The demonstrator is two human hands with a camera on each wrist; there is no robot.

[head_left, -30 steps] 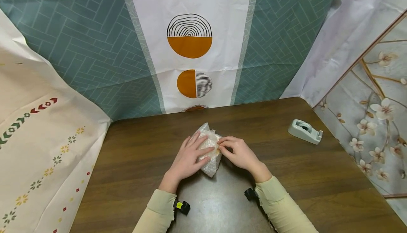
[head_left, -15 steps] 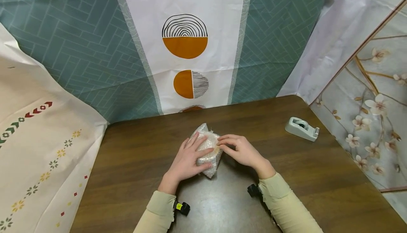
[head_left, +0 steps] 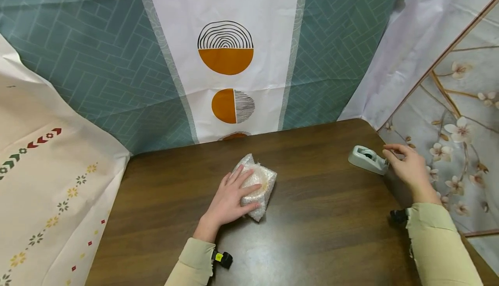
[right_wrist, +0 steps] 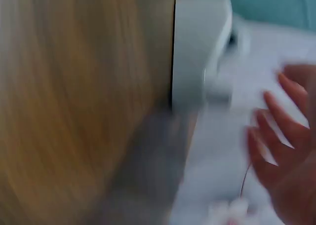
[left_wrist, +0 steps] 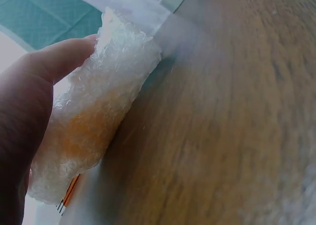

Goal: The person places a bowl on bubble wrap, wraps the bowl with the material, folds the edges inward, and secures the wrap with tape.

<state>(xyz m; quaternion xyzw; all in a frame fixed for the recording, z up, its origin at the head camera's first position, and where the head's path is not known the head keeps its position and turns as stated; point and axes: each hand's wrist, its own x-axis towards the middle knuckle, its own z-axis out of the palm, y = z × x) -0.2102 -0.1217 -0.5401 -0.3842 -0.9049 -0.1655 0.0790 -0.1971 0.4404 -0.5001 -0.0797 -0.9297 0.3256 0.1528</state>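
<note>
A bubble-wrapped bundle (head_left: 268, 181) lies on the wooden table, an orange patch showing through its wrap in the left wrist view. My left hand (head_left: 231, 197) rests on its left side with fingers spread and fairly straight. At the table's right side stands a pale grey tape dispenser (head_left: 365, 160). Close to its cutter end hovers my right hand (head_left: 411, 171). In the blurred right wrist view, this hand (right_wrist: 286, 146) has loosely bent fingers apart from the dispenser (right_wrist: 195, 52), and no object shows between them.
The brown table (head_left: 312, 234) ends at a patterned cloth (head_left: 241, 60) behind. A cream cloth (head_left: 58, 169) hangs on the left and a floral one (head_left: 452, 143) on the right, near my right arm.
My right hand has left the bundle and moved far right to the tape dispenser. My left hand has stayed on the bundle. The head view has shifted slightly.
</note>
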